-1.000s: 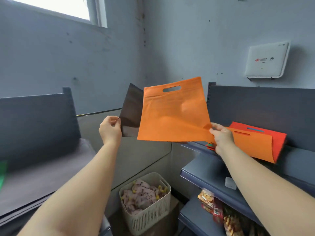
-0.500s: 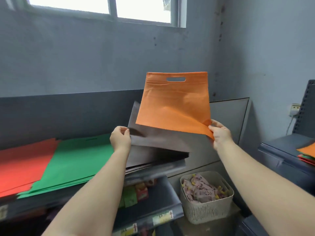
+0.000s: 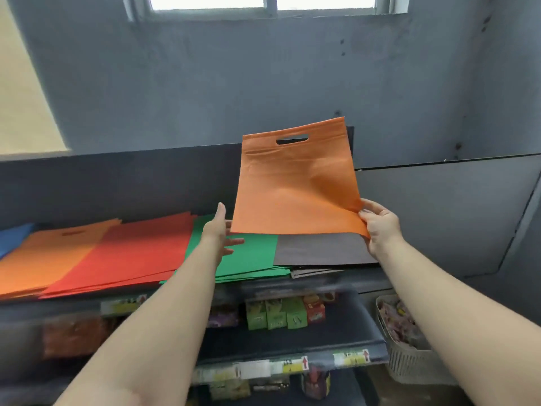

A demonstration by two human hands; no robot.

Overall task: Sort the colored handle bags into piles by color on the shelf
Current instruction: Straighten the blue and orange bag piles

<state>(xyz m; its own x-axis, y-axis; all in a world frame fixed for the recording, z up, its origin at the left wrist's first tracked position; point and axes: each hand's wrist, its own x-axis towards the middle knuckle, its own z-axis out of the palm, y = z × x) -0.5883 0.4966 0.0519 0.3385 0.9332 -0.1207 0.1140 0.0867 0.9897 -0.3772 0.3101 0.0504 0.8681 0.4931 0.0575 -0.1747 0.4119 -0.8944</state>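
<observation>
Orange handle bag [image 3: 295, 189] held upright above the shelf [image 3: 336, 278], over the green pile [image 3: 248, 256] and dark grey pile [image 3: 319, 249]. Right hand [image 3: 380, 227] pinches its lower right corner. Left hand [image 3: 218, 230] flat, fingers straight, at the bag's lower left corner, holding nothing. On the shelf left of the green pile: red pile [image 3: 131, 253], orange pile [image 3: 44, 259], blue pile [image 3: 14, 235].
</observation>
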